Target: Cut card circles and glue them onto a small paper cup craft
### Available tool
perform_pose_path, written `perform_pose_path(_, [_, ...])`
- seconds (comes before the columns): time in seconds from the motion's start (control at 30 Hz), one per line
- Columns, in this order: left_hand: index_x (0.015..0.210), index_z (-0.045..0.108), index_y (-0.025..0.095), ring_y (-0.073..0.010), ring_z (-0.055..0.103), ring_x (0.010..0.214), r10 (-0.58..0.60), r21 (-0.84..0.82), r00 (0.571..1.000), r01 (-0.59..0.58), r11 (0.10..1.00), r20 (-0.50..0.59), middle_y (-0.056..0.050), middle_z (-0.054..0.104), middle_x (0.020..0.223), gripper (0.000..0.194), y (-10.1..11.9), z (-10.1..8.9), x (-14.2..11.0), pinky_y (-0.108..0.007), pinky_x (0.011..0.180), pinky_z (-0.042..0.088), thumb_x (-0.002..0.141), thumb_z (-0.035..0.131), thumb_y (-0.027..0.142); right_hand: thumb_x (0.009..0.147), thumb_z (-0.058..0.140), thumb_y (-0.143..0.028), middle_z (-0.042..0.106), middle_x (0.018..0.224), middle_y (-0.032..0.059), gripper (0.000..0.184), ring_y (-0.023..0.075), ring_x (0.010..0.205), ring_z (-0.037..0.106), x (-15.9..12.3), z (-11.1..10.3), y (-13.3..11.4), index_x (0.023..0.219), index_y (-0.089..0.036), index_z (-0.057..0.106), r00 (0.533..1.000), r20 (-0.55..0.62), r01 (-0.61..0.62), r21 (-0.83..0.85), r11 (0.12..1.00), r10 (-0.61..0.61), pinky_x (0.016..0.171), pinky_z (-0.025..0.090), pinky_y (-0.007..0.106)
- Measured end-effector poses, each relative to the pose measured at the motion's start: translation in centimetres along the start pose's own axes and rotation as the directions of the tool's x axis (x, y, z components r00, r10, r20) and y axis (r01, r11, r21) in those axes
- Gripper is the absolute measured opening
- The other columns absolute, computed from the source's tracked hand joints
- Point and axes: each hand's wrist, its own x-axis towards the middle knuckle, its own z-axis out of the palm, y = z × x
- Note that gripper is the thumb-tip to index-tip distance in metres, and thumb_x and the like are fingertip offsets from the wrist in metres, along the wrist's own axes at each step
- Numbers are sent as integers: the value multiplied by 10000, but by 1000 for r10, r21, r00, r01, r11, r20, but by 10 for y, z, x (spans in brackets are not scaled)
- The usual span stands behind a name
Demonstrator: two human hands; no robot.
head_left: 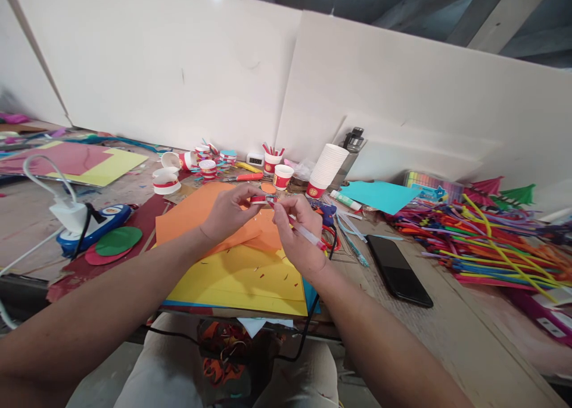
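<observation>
Between the thumb and fingers of my left hand (229, 212) is a small red-and-white paper cup piece (258, 199). My right hand (298, 229) is closed around a pen (308, 235) with a clear barrel and a red end. Its fingertips meet the cup piece at the right side, where a small bluish bit shows, too small to make out. Both hands are above orange paper sheets (183, 217) that lie over yellow paper (241, 280) scattered with tiny scraps. An orange paper disc (269, 188) shows just behind the fingers.
Cut paper cups (166, 181) and a cup stack (328, 167) stand at the back, near a bottle (351, 158). A box cutter (249, 176) lies behind the hands. Rightward are a black phone (397, 271) and pipe cleaners (496, 247); leftward, a blue power strip (96, 226).
</observation>
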Motion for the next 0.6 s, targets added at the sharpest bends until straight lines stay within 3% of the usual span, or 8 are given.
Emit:
perform_pose_path(0.3, [874, 679, 211, -144, 699, 686, -51, -78, 999, 50, 996, -17, -24, 749, 845, 290, -1, -1, 1, -259, 631, 591, 809, 716, 491, 964, 540, -312, 615, 674, -12, 164, 131, 631, 577, 4, -3, 1, 828, -220, 549, 999, -38, -6, -32, 999, 5, 628, 450, 280])
perform_pose_path(0.6, [885, 681, 211, -148, 704, 699, -37, -64, 999, 36, 997, -9, -25, 752, 850, 241, -1, -1, 0, -272, 659, 597, 820, 714, 441, 957, 548, -295, 616, 673, -15, 157, 123, 617, 572, 4, -2, 2, 819, -219, 546, 999, -44, -6, -38, 999, 4, 619, 440, 272])
